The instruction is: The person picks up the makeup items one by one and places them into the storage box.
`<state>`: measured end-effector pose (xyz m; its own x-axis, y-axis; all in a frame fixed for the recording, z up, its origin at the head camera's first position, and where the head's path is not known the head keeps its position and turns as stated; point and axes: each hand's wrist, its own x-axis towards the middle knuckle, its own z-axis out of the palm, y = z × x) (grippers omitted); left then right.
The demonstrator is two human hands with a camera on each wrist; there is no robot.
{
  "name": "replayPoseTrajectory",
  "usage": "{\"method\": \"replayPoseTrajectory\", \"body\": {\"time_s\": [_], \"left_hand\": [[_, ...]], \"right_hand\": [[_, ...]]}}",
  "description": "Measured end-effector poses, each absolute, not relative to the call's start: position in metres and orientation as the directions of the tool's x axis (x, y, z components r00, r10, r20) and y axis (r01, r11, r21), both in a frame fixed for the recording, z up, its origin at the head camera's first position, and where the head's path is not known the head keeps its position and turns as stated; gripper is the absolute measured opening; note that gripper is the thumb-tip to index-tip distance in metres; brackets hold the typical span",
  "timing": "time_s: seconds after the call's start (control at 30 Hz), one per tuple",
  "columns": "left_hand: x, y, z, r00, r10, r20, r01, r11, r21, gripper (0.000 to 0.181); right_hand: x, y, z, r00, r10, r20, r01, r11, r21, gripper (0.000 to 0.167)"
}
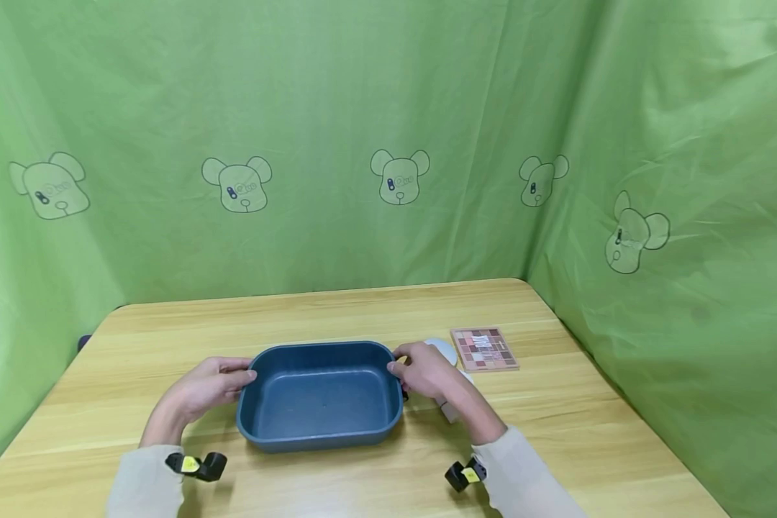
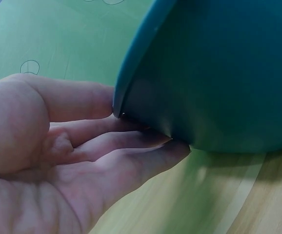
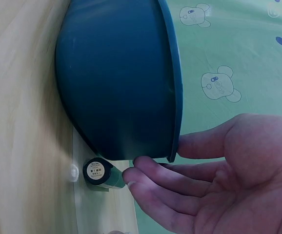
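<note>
A dark blue rectangular plastic basin (image 1: 324,403) with rounded corners stands at the middle of the table, with nothing inside it. My left hand (image 1: 203,388) pinches its left rim, thumb on the edge and fingers against the outer wall. On the opposite side, my right hand (image 1: 427,370) pinches the right rim in the same manner. Close to the right fingertips, the right wrist view shows a small cylindrical container (image 3: 96,171) with a dark, labelled end. The right hand partly hides a white round item (image 1: 443,350) and a small pale item (image 1: 450,411).
An eyeshadow palette (image 1: 485,349) lies on the wooden table (image 1: 168,324), to the right beyond the right hand. A green curtain (image 1: 324,237) with bear-head drawings hangs behind the table and along its right side.
</note>
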<state>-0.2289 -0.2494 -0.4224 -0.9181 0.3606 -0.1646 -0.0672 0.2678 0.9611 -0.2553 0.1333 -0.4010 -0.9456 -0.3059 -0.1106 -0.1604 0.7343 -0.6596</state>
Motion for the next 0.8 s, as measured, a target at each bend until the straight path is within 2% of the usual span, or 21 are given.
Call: {"method": "replayPoseTrajectory", "body": {"time_s": [0.33,0.47,0.8], "left_hand": [[-0.229,-0.25,-0.422,-0.918,0.362,-0.164,-0.065,0.269,0.961,0.056],[-0.229,-0.249,-0.422,-0.918,0.361,-0.164,-0.064,0.273,0.96,0.056],[-0.229,-0.25,-0.423,-0.921,0.351,-0.166,-0.067,0.276,0.959,0.056]], "right_hand": [[-0.26,0.143,-0.396,-0.961,-0.262,-0.087,-0.146,0.749,-0.646,0.038],[-0.265,0.157,-0.391,-0.967,-0.235,-0.102,-0.117,0.76,-0.64,0.046],[-0.276,0.191,-0.387,-0.984,-0.169,-0.057,-0.104,0.804,-0.585,0.051]]}}
